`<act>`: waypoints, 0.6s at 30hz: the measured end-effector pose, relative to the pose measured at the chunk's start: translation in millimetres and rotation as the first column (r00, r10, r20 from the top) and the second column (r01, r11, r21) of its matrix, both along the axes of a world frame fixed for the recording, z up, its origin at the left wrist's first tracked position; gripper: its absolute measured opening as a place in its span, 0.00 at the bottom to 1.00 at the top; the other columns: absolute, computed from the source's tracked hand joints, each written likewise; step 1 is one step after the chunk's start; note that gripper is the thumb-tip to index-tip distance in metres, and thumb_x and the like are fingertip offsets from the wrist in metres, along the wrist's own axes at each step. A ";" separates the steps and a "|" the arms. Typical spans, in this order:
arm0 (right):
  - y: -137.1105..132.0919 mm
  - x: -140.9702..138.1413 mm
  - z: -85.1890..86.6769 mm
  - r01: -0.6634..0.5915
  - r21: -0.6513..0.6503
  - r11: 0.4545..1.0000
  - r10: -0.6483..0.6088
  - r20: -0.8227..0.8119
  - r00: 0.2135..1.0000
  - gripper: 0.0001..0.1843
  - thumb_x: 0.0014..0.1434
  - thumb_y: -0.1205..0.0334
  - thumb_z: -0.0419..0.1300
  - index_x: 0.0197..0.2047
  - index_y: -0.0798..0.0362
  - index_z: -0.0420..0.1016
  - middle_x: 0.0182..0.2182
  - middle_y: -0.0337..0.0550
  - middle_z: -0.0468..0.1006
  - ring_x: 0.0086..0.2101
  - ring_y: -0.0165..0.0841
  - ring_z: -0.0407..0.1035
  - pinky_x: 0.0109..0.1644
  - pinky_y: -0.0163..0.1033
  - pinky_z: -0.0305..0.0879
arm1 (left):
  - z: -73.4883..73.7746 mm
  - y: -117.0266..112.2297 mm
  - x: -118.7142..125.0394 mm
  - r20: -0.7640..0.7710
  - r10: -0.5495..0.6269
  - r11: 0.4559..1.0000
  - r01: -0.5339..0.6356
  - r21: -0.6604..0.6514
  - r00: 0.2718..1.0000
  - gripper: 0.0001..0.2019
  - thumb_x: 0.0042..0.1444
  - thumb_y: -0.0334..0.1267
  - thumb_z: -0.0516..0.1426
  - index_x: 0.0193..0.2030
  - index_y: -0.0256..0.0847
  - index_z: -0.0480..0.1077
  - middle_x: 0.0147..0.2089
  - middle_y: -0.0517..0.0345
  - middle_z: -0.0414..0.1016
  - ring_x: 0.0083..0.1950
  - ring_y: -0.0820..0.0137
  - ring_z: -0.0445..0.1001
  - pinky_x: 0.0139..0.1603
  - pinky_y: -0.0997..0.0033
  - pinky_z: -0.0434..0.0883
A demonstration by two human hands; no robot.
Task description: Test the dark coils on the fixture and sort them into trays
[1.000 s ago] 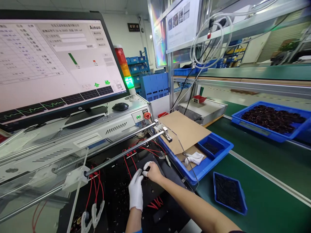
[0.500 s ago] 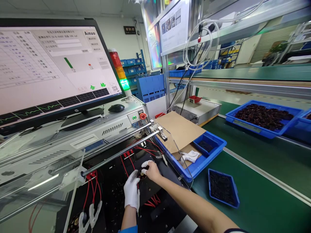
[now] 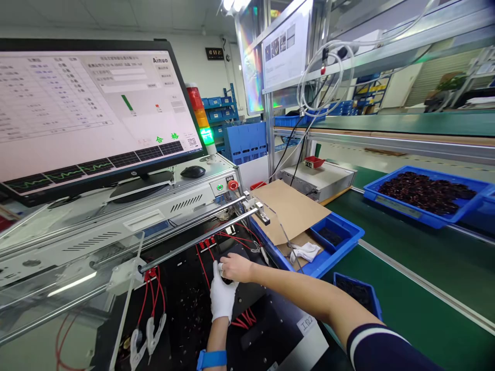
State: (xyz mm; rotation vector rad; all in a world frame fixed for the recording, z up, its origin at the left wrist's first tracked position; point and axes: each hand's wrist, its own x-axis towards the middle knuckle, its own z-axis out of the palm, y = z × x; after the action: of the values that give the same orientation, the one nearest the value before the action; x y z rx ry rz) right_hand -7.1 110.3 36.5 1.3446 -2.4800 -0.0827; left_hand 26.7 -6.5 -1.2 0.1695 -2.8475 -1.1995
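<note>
A: Why both hands on one part (image 3: 227, 281)?
B: Left hand (image 3: 223, 300), at 6 o'clock, has fingers part-curled round it, probably steadying. Right hand (image 3: 236, 268), at 1 o'clock, fingers bent in (grip hidden, can't tell if it's pinching).
A: Part's where?
B: Between them, above the black plate (image 3: 251, 291).
A: Clips (image 3: 151, 337)?
B: 8 o'clock, presumably parked clear.

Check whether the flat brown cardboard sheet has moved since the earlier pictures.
No: judged against the end of the straight silver metal rail, the flat brown cardboard sheet keeps its place, just to the right.
</note>
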 end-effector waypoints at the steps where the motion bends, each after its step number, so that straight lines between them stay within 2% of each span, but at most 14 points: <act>1: 1.1 1.3 0.4 -0.002 0.011 1.000 0.002 -0.001 1.000 0.09 0.59 0.68 0.52 0.28 0.56 0.70 0.29 0.46 0.69 0.39 0.37 0.58 0.34 0.40 0.53 | -1.5 -0.2 -0.7 -0.007 -0.006 1.000 0.006 0.009 1.000 0.42 0.45 0.36 0.60 0.64 0.43 0.42 0.41 0.49 0.74 0.39 0.58 0.74 0.36 0.67 0.68; 3: 4.3 3.9 -1.5 0.045 0.010 0.999 -0.045 0.020 0.999 0.10 0.60 0.67 0.51 0.28 0.57 0.69 0.29 0.46 0.69 0.39 0.37 0.58 0.33 0.40 0.54 | -5.6 -1.0 -2.2 -0.042 -0.031 0.997 0.034 0.073 0.999 0.43 0.44 0.34 0.60 0.64 0.41 0.42 0.44 0.47 0.73 0.43 0.58 0.73 0.39 0.66 0.68; 7: 11.8 4.8 -9.6 0.268 -0.048 0.962 -0.263 0.086 0.961 0.10 0.61 0.66 0.49 0.32 0.56 0.69 0.31 0.48 0.69 0.38 0.37 0.60 0.34 0.39 0.57 | -14.2 -2.3 -3.3 -0.116 -0.057 0.951 0.089 0.295 0.992 0.43 0.42 0.29 0.61 0.64 0.42 0.44 0.52 0.48 0.69 0.51 0.63 0.69 0.50 0.67 0.66; 10: 13.9 1.3 -13.0 0.374 -0.061 0.925 -0.365 0.120 0.923 0.09 0.61 0.69 0.47 0.37 0.57 0.68 0.33 0.49 0.69 0.39 0.37 0.61 0.34 0.39 0.59 | -15.9 -2.5 -2.1 -0.088 -0.027 0.943 0.055 0.329 0.996 0.44 0.40 0.27 0.62 0.63 0.44 0.45 0.54 0.49 0.67 0.52 0.63 0.67 0.53 0.65 0.64; 13: 14.0 -2.8 -13.2 0.384 -0.025 0.923 -0.376 0.155 0.914 0.10 0.61 0.70 0.46 0.39 0.58 0.68 0.35 0.51 0.69 0.39 0.38 0.62 0.34 0.38 0.61 | -12.3 -1.9 -0.1 -0.064 -0.014 0.948 0.034 0.317 0.998 0.44 0.40 0.26 0.62 0.63 0.44 0.46 0.53 0.49 0.68 0.53 0.63 0.67 0.54 0.65 0.64; 18: 19.2 -8.7 -10.3 0.319 0.005 0.948 -0.312 0.215 0.925 0.12 0.62 0.68 0.45 0.40 0.58 0.69 0.36 0.50 0.70 0.39 0.35 0.64 0.36 0.36 0.62 | -3.3 -0.2 3.9 -0.047 -0.021 0.956 0.034 0.292 0.999 0.44 0.40 0.24 0.61 0.64 0.43 0.45 0.53 0.48 0.67 0.54 0.63 0.66 0.55 0.65 0.63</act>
State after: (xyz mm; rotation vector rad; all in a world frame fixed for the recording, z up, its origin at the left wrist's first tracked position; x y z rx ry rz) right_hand -15.8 129.5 26.2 0.9735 -2.8485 0.0279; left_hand 30.6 -6.7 -4.6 0.1127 -2.6280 -1.6061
